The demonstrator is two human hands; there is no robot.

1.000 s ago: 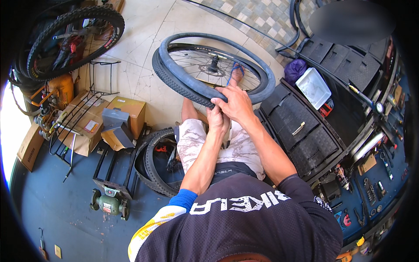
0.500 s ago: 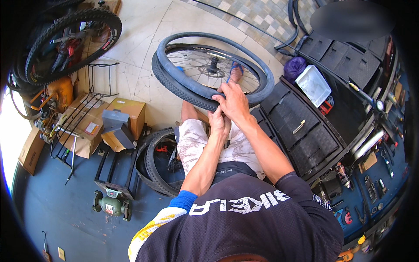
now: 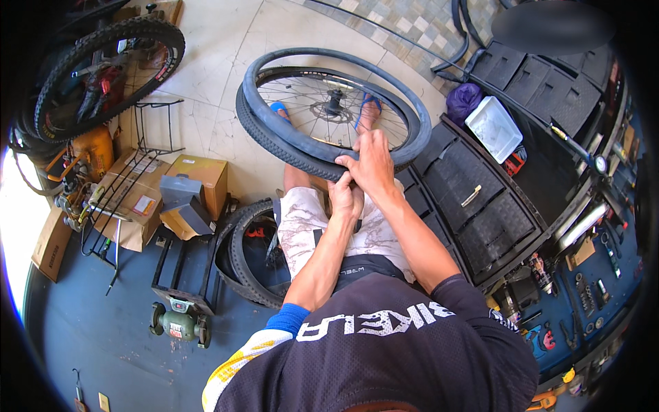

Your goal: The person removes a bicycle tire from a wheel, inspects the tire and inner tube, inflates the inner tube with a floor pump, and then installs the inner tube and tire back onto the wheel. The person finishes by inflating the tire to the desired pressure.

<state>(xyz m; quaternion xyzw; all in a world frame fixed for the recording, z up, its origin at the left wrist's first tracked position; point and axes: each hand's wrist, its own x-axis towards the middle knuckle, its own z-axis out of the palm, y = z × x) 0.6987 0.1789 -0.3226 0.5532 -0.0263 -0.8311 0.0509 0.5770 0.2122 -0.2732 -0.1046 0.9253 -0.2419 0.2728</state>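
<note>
A bicycle wheel with a hub [image 3: 333, 104] and thin spokes stands in front of me, a knobby black tire [image 3: 264, 141] around its rim. Over its upper side lies a grey inner tube [image 3: 420, 117], a loose-looking ring along much of the tire. At the wheel's near edge, my left hand [image 3: 343, 197] is closed on the tire from below, its thumb up. My right hand [image 3: 371, 163] curls over the same stretch from above, fingers closed on the inner tube. Both hands nearly touch, and the fingertips are partly hidden.
Drawer units [image 3: 473, 206] stand close on the right, with a white bin [image 3: 493, 130] beyond. Tools lie on a blue bench [image 3: 563, 329]. On the left are cardboard boxes [image 3: 199, 178], a bench grinder [image 3: 180, 324] and a bike wheel [image 3: 110, 75]. Spare tires [image 3: 240, 254] lean beside my leg.
My right hand has shifted slightly, its fingers now more raised and curled. The wheel has tilted a little, and a blue sandal shows more clearly through the spokes.
</note>
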